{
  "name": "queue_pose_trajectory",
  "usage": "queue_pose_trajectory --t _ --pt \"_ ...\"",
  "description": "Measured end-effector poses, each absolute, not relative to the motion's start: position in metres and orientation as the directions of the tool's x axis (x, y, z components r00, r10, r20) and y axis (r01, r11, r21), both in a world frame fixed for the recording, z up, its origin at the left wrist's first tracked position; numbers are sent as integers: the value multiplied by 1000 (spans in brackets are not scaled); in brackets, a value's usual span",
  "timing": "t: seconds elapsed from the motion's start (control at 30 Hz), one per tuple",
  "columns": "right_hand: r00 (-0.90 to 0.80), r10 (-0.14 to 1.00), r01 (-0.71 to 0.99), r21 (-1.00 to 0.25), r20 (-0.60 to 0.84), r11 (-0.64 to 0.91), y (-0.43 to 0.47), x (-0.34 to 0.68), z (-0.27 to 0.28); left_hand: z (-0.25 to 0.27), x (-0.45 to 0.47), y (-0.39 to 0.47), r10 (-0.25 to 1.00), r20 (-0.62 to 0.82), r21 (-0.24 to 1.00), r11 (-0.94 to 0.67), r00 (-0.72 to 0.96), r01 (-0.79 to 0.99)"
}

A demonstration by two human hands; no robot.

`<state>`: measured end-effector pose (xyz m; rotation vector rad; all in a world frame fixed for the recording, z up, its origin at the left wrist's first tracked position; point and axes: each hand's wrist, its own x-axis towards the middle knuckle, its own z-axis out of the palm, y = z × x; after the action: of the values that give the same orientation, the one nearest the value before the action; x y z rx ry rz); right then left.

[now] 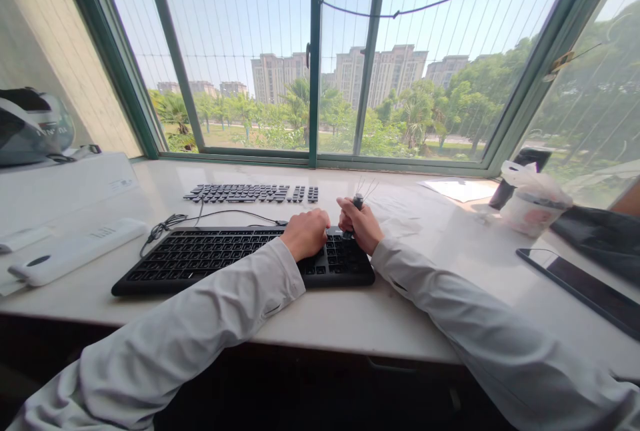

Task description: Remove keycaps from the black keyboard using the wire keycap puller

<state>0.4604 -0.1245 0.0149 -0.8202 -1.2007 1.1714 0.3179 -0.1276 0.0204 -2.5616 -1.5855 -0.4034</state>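
A black keyboard (200, 254) lies on the white desk, its keycaps off and the switch sockets showing. My right hand (363, 223) is closed around a small black keycap puller (357, 201), held upright over the keyboard's right end with its thin wires pointing up. The tool's dark lower end is close to the number pad area; whether it touches cannot be seen. My left hand (306, 233) is curled shut over the upper right part of the keyboard, and its fingertips are hidden. Behind the keyboard, the loose black keycaps (240, 193) lie in keyboard order.
A coiled cable (167, 224) runs behind the keyboard. On the left lie a long white device (83, 251) and a white box (65, 181) with a helmet-like object on top. To the right are a phone (583, 287), a bagged cup (533, 207) and paper (460, 189).
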Motion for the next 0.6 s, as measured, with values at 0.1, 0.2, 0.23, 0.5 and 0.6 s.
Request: queue_pose_trajectory --t 0.1,0.2,0.23,0.5,0.6 --pt "-20 932 -291 -894 362 341 -124 461 14 20 318 -127 860 275 54 -461 430 886" --pt "49 943 -401 -858 329 320 -120 463 12 19 318 -126 858 279 58 -464 432 884" --pt "61 950 -442 -845 306 301 -118 464 11 19 318 -126 859 278 61 -463 431 884" --pt "-42 931 -272 -901 362 338 -121 466 13 21 319 -127 865 271 68 -455 422 888" --pt "-129 896 5 -903 426 430 -127 463 15 20 318 -126 867 266 61 -451 421 891"
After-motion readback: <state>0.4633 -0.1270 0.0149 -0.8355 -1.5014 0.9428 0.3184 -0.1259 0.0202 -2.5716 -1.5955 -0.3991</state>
